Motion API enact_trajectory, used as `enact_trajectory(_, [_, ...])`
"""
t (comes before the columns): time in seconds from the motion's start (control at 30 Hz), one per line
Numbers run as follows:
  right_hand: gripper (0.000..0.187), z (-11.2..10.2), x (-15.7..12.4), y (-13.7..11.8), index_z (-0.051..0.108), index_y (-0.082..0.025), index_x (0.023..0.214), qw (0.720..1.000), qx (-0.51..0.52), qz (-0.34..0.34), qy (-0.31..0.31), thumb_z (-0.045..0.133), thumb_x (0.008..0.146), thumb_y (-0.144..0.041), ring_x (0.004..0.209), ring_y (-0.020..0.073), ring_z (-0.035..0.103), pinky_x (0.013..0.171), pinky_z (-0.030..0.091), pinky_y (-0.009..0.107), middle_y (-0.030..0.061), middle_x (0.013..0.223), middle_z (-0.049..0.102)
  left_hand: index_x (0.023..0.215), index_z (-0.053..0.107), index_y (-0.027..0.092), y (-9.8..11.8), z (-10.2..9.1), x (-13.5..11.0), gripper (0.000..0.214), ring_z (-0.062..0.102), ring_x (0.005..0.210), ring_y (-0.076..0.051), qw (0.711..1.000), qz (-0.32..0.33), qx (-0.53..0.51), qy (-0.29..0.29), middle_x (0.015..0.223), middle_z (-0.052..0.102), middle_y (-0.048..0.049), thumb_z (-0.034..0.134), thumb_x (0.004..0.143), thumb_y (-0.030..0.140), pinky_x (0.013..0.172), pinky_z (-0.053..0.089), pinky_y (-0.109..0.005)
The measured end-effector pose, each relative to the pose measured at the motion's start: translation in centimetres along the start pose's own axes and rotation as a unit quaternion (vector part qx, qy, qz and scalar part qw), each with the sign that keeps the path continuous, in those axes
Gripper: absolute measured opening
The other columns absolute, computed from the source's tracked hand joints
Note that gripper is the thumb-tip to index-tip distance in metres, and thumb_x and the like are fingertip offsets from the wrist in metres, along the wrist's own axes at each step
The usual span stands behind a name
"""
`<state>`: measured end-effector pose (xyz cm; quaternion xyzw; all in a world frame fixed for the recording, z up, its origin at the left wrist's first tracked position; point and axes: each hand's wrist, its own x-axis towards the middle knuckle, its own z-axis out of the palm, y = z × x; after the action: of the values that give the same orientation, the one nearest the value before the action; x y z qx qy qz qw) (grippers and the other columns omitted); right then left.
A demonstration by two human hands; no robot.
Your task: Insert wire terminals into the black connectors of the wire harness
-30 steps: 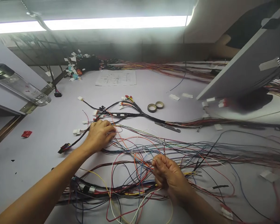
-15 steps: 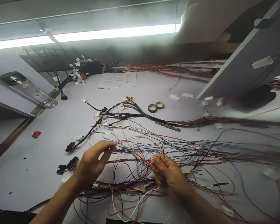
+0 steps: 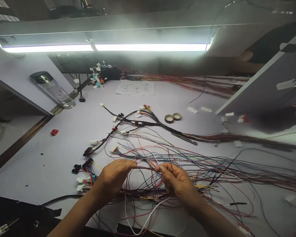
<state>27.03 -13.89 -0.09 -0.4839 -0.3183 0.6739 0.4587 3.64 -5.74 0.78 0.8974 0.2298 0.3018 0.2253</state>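
The left hand (image 3: pixel 114 179) is held low over the near part of the table, its fingers drawn together and pinched on a few strands of the loose wires (image 3: pixel 187 161). The right hand (image 3: pixel 176 181) is set just beside it, thumb and forefinger closed on a thin wire end that is lifted slightly from the tangle. Between the two hands a short stretch of wire is held taut.

The loose wires are spread in many colours across the white table (image 3: pixel 64 138), from the hands out toward the right edge, with loops hanging over the near edge. Just left of the left hand, a cluster of black and white connectors (image 3: pixel 82 174) is seen at the ends of some strands.

Farther back, a black-taped harness (image 3: pixel 138 123) with white plugs is laid out in branches. Two tape rolls (image 3: pixel 172 117) are placed side by side beyond it, and a printed sheet (image 3: pixel 135 88) lies flat near the back. A clear bottle (image 3: pixel 53 89) is seen at the left, tilted in the view, and a small red piece (image 3: pixel 54 132) lies near the left edge. A light strip (image 3: pixel 103 47) runs overhead.
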Motion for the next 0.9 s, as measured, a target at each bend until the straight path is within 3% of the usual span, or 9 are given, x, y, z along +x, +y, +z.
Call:
enact_trajectory(0.1, [0.029, 1.8, 1.6, -2.0, 0.062, -0.018, 0.096, 0.975, -0.173, -0.136, -0.025, 0.045, 0.099, -0.041, 0.065, 0.009, 0.052, 0.06, 0.041, 0.021, 0.0015, 0.079, 0.061, 0.119, 0.055, 0.017, -0.3, 0.4, -0.2, 0.034, 0.067, 0.097, -0.015, 1.0, 0.02, 0.012, 0.005, 0.104, 0.071, -0.0087, 0.049, 0.089, 0.0, 0.085, 0.054, -0.027])
enact_trajectory(0.2, [0.023, 3.5, 4.1, -2.1, 0.061, -0.019, 0.103, 0.916, -0.293, -0.265, -0.074, 0.041, 0.099, -0.03, 0.092, 0.0157, 0.062, 0.081, 0.045, 0.027, 0.0067, 0.1, 0.067, 0.12, 0.055, 0.016, -0.2, 0.5, -0.2, 0.034, 0.067, 0.096, -0.016, 0.999, 0.042, 0.034, 0.006, 0.102, 0.071, -0.0091, 0.052, 0.089, 0.001, 0.084, 0.053, -0.029])
enact_trajectory(0.33, [0.022, 3.9, 6.5, 0.0, 0.056, -0.018, 0.094, 0.837, -0.434, -0.321, -0.086, 0.035, 0.098, -0.025, 0.074, 0.0165, 0.06, 0.067, 0.044, 0.027, 0.0064, 0.084, 0.064, 0.112, 0.057, 0.018, -0.6, -0.6, -0.3, 0.027, 0.066, 0.08, -0.015, 0.996, 0.039, 0.072, 0.031, 0.088, 0.071, -0.0045, 0.056, 0.088, 0.004, 0.073, 0.051, -0.027])
enact_trajectory(0.4, [0.024, 3.3, 6.9, 0.6, 0.055, -0.018, 0.092, 0.822, -0.459, -0.332, -0.066, 0.033, 0.099, -0.024, 0.071, 0.0156, 0.057, 0.066, 0.043, 0.026, 0.0055, 0.082, 0.062, 0.108, 0.058, 0.019, -1.5, -1.7, -0.6, 0.022, 0.065, 0.077, -0.016, 0.994, 0.015, 0.106, 0.029, 0.086, 0.071, -0.0034, 0.059, 0.088, 0.01, 0.071, 0.05, -0.029])
enact_trajectory(0.6, [0.025, 0.5, 6.9, -0.1, 0.058, -0.018, 0.084, 0.821, -0.449, -0.35, -0.043, 0.042, 0.099, -0.03, 0.072, 0.0143, 0.054, 0.068, 0.041, 0.025, 0.0038, 0.078, 0.06, 0.088, 0.067, 0.021, -6.4, -5.2, -2.2, 0.012, 0.06, 0.07, -0.016, 0.979, -0.061, 0.193, -0.001, 0.072, 0.067, -0.0008, 0.055, 0.091, 0.022, 0.088, 0.047, -0.039])
enact_trajectory(0.7, [0.025, -0.6, 6.8, -0.3, 0.06, -0.018, 0.079, 0.843, -0.423, -0.329, -0.032, 0.048, 0.097, -0.03, 0.067, 0.0128, 0.051, 0.065, 0.039, 0.024, 0.0016, 0.072, 0.058, 0.085, 0.07, 0.022, -7.7, -6.3, -2.8, 0.015, 0.062, 0.071, -0.016, 0.98, -0.122, 0.158, 0.021, 0.074, 0.07, -0.0003, 0.057, 0.09, 0.027, 0.098, 0.043, -0.041])
enact_trajectory(0.8, [0.026, -1.3, 6.4, -0.3, 0.06, -0.018, 0.075, 0.882, -0.384, -0.274, -0.004, 0.052, 0.096, -0.031, 0.065, 0.0118, 0.049, 0.063, 0.038, 0.023, -0.0003, 0.069, 0.055, 0.089, 0.073, 0.023, -7.0, -6.8, -2.9, 0.016, 0.065, 0.08, -0.018, 0.975, -0.201, 0.073, 0.063, 0.084, 0.073, -0.0027, 0.062, 0.087, 0.035, 0.086, 0.05, -0.033])
enact_trajectory(0.9, [0.029, -1.5, 5.9, -0.4, 0.058, -0.018, 0.072, 0.908, -0.349, -0.23, 0.003, 0.053, 0.095, -0.034, 0.065, 0.0118, 0.047, 0.063, 0.037, 0.024, -0.0012, 0.067, 0.051, 0.093, 0.074, 0.022, -4.5, -6.5, -2.7, 0.022, 0.065, 0.086, -0.019, 0.951, -0.289, 0.014, 0.109, 0.092, 0.073, -0.0036, 0.065, 0.084, 0.041, 0.078, 0.052, -0.027])
